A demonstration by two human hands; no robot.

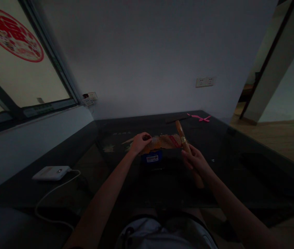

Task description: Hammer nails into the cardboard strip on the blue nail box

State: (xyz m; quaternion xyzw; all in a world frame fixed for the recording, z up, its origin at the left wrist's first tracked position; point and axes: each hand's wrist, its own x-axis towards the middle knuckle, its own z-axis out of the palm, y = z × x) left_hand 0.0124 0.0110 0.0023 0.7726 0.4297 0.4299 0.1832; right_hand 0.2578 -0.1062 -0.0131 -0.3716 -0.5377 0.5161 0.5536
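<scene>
My right hand [195, 159] is wrapped around a long tan-brown rod [180, 129], tilted with its far end to the left; a shiny band shows partway along it. A brown and orange patterned strip [169, 141] with a red part stretches from my left hand to the rod. At the strip's left end, my left hand [139, 142] is closed, thumb and fingers pinched together; exactly what lies between the fingertips is too dark to make out. Below the strip, a small blue box [152, 157] with a white label sits on the dark glossy table [167, 186].
A pink ribbon [203, 119] lies at the back right beside a dark flat strip [174, 120]. A white power bank [52, 173] with a white cable [58, 186] is at the left. Wall sockets [205, 82] are mounted behind the table.
</scene>
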